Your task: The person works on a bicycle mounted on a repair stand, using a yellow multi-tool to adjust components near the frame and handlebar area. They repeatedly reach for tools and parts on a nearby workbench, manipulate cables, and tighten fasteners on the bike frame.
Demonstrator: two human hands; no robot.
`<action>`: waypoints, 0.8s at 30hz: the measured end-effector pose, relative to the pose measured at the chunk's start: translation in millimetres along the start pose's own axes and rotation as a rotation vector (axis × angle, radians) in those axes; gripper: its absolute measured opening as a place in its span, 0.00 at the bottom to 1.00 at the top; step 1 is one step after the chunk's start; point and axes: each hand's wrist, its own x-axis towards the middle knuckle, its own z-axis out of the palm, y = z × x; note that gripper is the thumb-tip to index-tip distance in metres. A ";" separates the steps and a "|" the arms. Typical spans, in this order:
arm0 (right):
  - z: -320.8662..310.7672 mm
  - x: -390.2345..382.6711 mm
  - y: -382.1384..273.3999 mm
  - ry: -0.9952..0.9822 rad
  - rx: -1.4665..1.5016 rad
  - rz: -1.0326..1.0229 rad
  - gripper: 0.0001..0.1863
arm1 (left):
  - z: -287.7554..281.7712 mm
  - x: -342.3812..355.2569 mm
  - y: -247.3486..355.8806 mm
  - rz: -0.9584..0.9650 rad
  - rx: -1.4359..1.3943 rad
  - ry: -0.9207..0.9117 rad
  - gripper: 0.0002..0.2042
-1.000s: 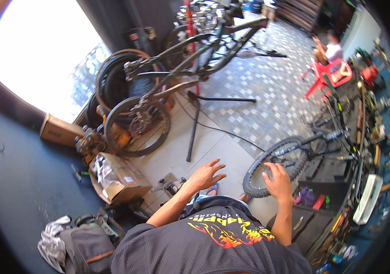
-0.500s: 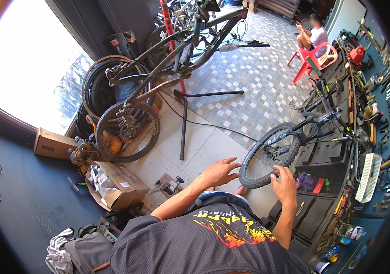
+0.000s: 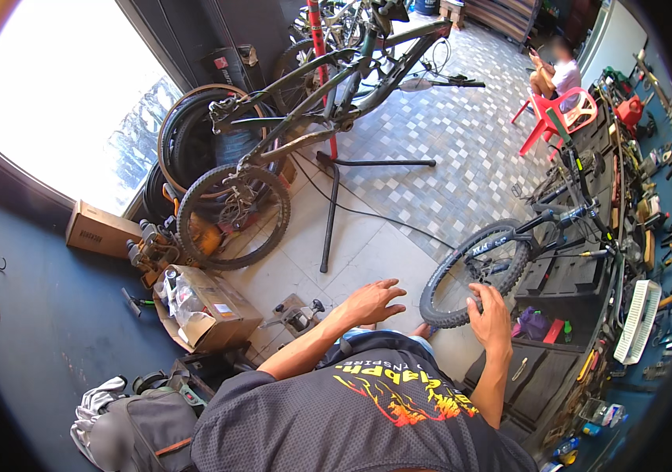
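My left hand (image 3: pixel 374 303) is held out in front of my body, fingers stretched and nothing in them. My right hand (image 3: pixel 490 316) is raised at the right with its fingers loosely bent and apart, also holding nothing. Behind it, partly covered by the fingers, is the front wheel (image 3: pixel 433 303) of a dark bicycle (image 3: pixel 560 216). Whether the right fingertips touch the tyre I cannot tell. A gap separates my left hand from that tyre.
A bicycle frame (image 3: pixel 297 145) hangs on a red-posted repair stand (image 3: pixel 332 212) ahead. An open cardboard box (image 3: pixel 222 318) and a backpack (image 3: pixel 151 429) lie left. Tools line the right wall, with a white basket (image 3: pixel 636 322). Someone sits on a red chair (image 3: pixel 550 118) far right.
The view has turned slightly, so the room sits further right in it. My left hand is now a little further from the wheel; both hands stay raised and empty.
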 end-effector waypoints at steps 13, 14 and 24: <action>-42.5 -27.3 16.4 0.261 -0.064 0.093 0.15 | -6.3 59.5 51.0 0.234 -0.111 -0.114 0.23; -48.5 -38.6 24.1 0.314 -0.071 0.130 0.15 | -4.6 66.8 61.8 0.255 -0.131 -0.123 0.21; -120.0 -149.6 111.5 0.709 -0.180 0.446 0.11 | 44.3 140.9 181.0 0.505 -0.168 -0.356 0.19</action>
